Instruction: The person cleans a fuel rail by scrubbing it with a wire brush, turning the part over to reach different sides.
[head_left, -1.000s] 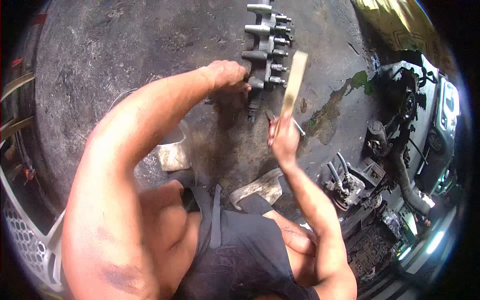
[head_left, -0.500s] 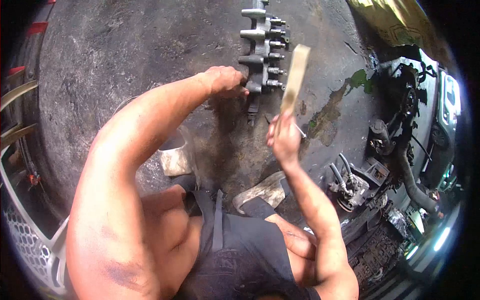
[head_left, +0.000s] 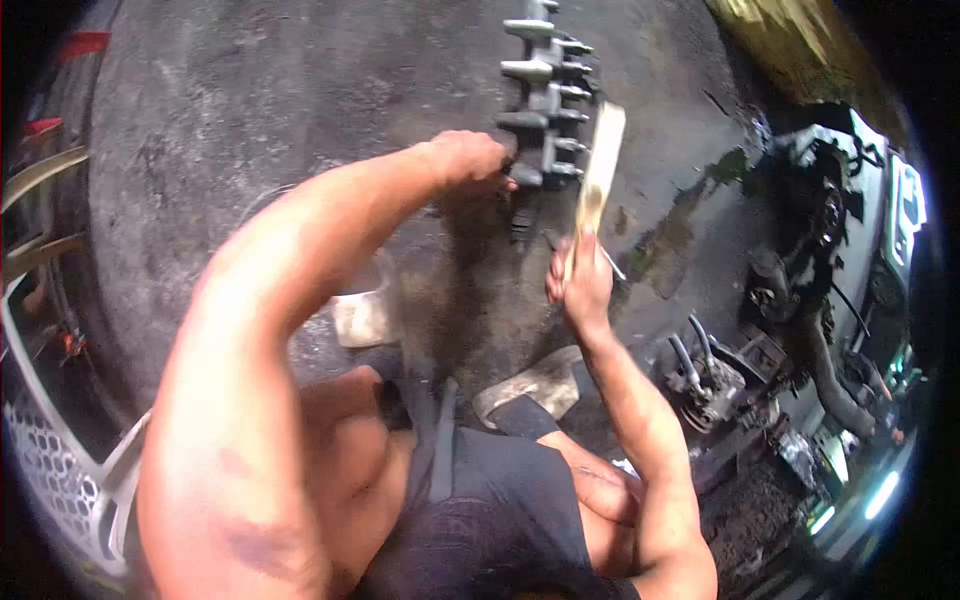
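Note:
A long dark metal part (head_left: 545, 110), with lighter lobes on its left and a row of small fittings on its right, lies on the dirty floor. My left hand (head_left: 472, 160) is closed on the near end of this part, its fingers partly hidden. To the right, my right hand (head_left: 583, 278) grips a flat, pale wooden stick (head_left: 602, 160), which points away from me beside the metal part. A thin metal rod (head_left: 614, 264) shows next to my right hand; whether the hand holds it too is unclear.
My shoes (head_left: 365, 318) are on the stained floor (head_left: 300, 90). Greasy engine parts (head_left: 710, 385) and a curved hose (head_left: 830, 385) lie at the right. A white honeycomb grille (head_left: 55, 460) stands at the lower left, and a vehicle is at the far right edge.
The view has shifted, so most things appear slightly to the right. The wooden stick now stands closer to the metal part's fittings and more upright. Both hands keep their hold.

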